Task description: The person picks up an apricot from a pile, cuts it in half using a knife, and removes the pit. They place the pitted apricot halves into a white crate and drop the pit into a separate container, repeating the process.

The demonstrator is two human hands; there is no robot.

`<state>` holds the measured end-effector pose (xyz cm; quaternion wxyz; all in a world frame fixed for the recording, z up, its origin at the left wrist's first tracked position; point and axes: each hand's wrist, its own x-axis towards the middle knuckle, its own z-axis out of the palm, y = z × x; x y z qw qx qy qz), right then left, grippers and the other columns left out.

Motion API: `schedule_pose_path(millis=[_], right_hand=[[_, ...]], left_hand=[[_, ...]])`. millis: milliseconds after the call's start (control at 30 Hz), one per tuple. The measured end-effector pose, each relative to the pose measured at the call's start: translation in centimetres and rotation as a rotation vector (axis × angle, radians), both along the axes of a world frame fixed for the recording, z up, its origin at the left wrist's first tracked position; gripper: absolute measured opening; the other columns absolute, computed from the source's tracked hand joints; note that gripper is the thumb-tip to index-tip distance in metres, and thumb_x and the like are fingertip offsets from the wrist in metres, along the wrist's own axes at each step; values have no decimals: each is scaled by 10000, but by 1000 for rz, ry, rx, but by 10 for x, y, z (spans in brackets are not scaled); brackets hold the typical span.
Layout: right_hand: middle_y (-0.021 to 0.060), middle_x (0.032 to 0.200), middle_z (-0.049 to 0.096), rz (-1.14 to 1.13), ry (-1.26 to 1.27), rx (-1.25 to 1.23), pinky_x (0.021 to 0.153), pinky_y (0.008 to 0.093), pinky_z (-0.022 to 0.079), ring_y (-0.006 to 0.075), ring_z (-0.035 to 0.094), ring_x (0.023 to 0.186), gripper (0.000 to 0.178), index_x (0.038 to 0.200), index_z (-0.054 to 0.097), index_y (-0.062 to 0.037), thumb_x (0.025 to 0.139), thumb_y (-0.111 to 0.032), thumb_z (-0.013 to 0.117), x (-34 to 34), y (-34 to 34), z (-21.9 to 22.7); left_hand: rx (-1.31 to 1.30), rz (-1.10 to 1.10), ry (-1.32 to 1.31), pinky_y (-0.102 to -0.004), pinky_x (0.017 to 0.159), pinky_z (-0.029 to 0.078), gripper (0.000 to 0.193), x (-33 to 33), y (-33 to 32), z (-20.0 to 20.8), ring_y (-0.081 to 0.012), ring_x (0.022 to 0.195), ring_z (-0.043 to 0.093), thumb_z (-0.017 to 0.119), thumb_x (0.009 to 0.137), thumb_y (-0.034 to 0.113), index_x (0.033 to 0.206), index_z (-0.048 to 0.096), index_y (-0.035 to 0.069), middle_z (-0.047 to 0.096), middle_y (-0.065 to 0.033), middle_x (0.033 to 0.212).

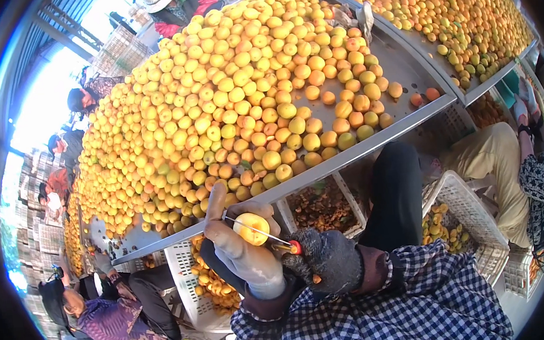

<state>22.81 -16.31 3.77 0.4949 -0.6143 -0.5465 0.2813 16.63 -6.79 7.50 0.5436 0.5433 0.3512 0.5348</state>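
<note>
A single yellow apricot (251,229) sits in the fingers of my left hand (243,256), which wears a stained tan-grey glove. Its index finger points up beside the fruit. My right hand (333,260), in a dark grey glove, is closed around a thin metal tool (294,247) with a red end on its handle. The tool's slim shaft crosses the face of the apricot, its tip by my left fingers. Whether it has cut into the fruit I cannot tell. Beyond my hands a great heap of apricots (230,98) covers a metal table.
The table's raised metal rim (370,142) runs just past my hands. White plastic crates hold apricot pieces at my left (182,287) and right (473,207); another crate (354,196) has dark brown bits. Co-workers sit close on both sides. A second fruit-laden table (502,68) stands far right.
</note>
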Motion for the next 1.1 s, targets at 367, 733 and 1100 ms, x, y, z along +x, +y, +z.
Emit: schedule_pose_path(millis=[367, 733, 1100], right_hand=[[194, 816, 570, 66, -189, -32, 591, 422, 489, 369, 597, 737, 370, 1089, 497, -12, 767, -164, 597, 15, -7, -2], [152, 1044, 558, 113, 123, 149, 778, 314, 469, 261, 577, 933, 254, 1129, 506, -6, 889, -86, 485, 7, -8, -8], [146, 777, 623, 159, 7, -43, 662, 367, 490, 354, 614, 748, 358, 1058, 499, 30, 832, -219, 622, 36, -5, 29]], left_hand=[[99, -140, 40, -210, 454, 394, 819, 12, -15, 3, -118, 479, 478, 334, 845, 659, 1272, 345, -40, 557, -89, 655], [-296, -801, -653, -399, 773, 538, 553, -23, -5, -13, -318, 963, 594, 620, 821, 311, 1195, 454, -61, 571, -227, 1098], [-285, -952, -108, -317, 806, 493, 458, -43, 43, -4, -216, 906, 614, 663, 789, 227, 1095, 544, -93, 608, -178, 1046]])
